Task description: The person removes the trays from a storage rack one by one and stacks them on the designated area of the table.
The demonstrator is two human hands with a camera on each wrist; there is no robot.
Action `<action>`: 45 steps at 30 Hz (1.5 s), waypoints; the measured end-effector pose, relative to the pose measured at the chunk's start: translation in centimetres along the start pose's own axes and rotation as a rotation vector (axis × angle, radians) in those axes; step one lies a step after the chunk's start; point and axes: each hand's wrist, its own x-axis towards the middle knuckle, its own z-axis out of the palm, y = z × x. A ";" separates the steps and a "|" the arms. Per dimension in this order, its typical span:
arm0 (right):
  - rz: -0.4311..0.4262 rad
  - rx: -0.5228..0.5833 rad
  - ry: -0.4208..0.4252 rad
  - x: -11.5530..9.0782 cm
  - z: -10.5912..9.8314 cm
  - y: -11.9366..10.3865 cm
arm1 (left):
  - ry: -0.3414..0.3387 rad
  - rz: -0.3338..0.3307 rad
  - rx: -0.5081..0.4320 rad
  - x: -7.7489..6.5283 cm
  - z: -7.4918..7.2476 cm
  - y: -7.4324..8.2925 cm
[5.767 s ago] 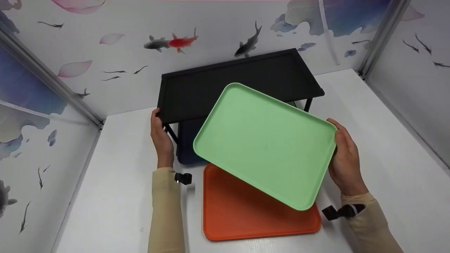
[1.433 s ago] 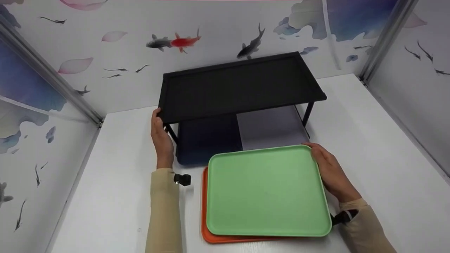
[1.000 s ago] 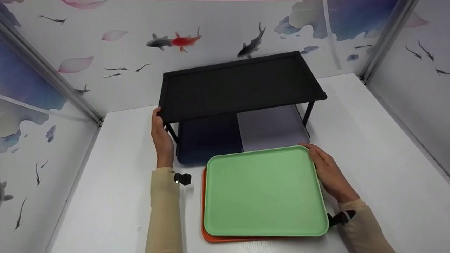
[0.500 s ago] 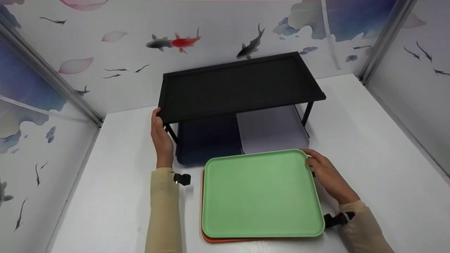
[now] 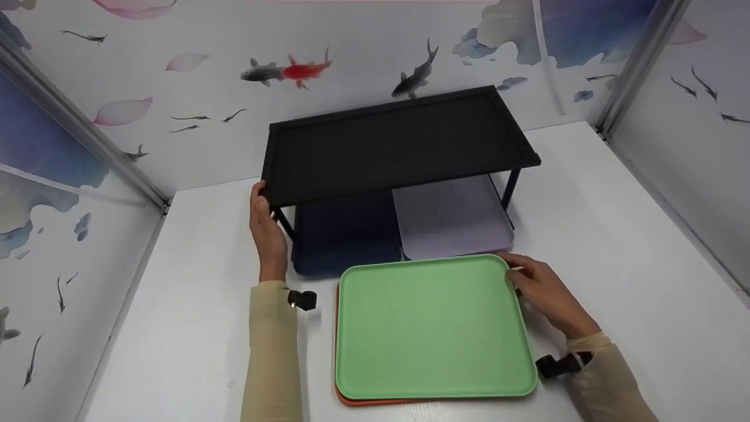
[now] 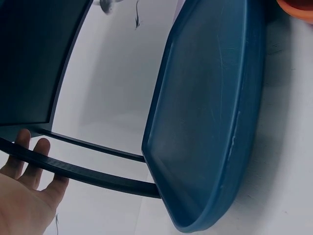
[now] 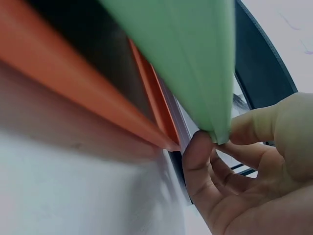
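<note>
My right hand [image 5: 548,293] pinches the green tray [image 5: 433,328] at its far right corner. In the right wrist view, thumb and fingers [image 7: 198,156] close on the tray's rim. The green tray is held over an orange tray [image 7: 112,110], with a gap between them in that view; the head view shows only a thin strip of orange. My left hand [image 5: 268,234] rests against the left end of a black rack [image 5: 392,146]. The left wrist view shows its fingers fairly straight behind the rack's leg [image 6: 98,178].
Under the rack lie a dark blue tray [image 5: 345,240] on the left and a pale lilac tray [image 5: 454,220] on the right. The white table [image 5: 621,234] meets printed wall panels [image 5: 363,35] at the back and sides.
Earlier the green tray was held tilted up before the rack; it has since come down over the orange tray and shifted slightly left and nearer. The lilac tray's front edge now shows. The left hand stays.
</note>
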 end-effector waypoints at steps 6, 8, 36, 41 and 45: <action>0.012 -0.067 0.012 0.0 -0.1 0.5 | 0.007 0.006 -0.001 0.1 0.2 0.2; 0.011 -0.076 0.019 0.0 0.0 0.6 | 0.010 0.009 -0.004 0.1 0.3 0.2; 0.115 0.347 0.091 1.6 -0.4 1.6 | 0.013 0.012 -0.001 0.3 0.5 -0.1; 0.134 0.548 0.079 2.2 -0.7 1.4 | 0.034 0.016 0.006 1.1 -0.1 -2.7; 0.148 0.679 0.057 2.9 -0.9 1.2 | 0.037 0.016 0.004 1.1 -0.4 -3.2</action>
